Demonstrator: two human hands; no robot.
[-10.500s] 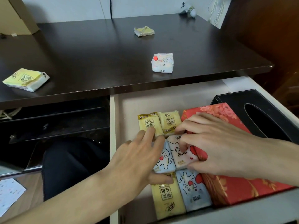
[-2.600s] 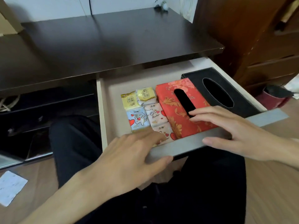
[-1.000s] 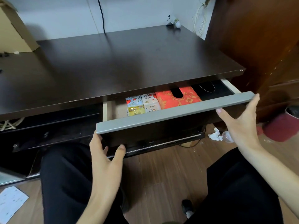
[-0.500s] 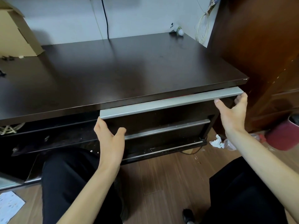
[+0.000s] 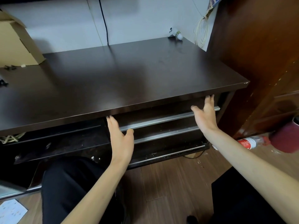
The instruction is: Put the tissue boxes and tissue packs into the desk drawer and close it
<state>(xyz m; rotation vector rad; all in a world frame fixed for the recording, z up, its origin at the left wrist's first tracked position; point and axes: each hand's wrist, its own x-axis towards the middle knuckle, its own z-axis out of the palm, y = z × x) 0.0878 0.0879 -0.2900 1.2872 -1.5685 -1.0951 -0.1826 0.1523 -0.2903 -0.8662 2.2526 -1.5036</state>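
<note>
The dark-fronted desk drawer with its long brushed-metal handle strip [image 5: 161, 120] sits pushed in under the near edge of the dark brown wooden desktop [image 5: 129, 75], its front about level with the desk frame, so it looks shut or very nearly so; no tissue boxes or packs show anywhere, and I judge they are inside it, out of sight. The left hand [image 5: 120, 138] lies flat against the drawer front at its left end, fingers spread and pointing up toward the desktop edge, thumb out to the right, gripping nothing. The right hand [image 5: 204, 113] presses the right end the same way, fingers splayed and empty, its fingertips close under the desktop lip. Below the drawer a second metal strip [image 5: 165, 135] runs across a lower panel. A tan cardboard box [image 5: 16, 46] stands at the far left of the desk, a black cable [image 5: 103, 21] runs down the wall, and a clear plastic bottle with a red label [image 5: 249, 142] lies on the wooden floor at the right. The risk from here is small: uneven pressure from the two palms could skew the drawer on its runners and leave one end proud, a tall box inside could catch the frame, and fingertips near the lip could be pinched.
</note>
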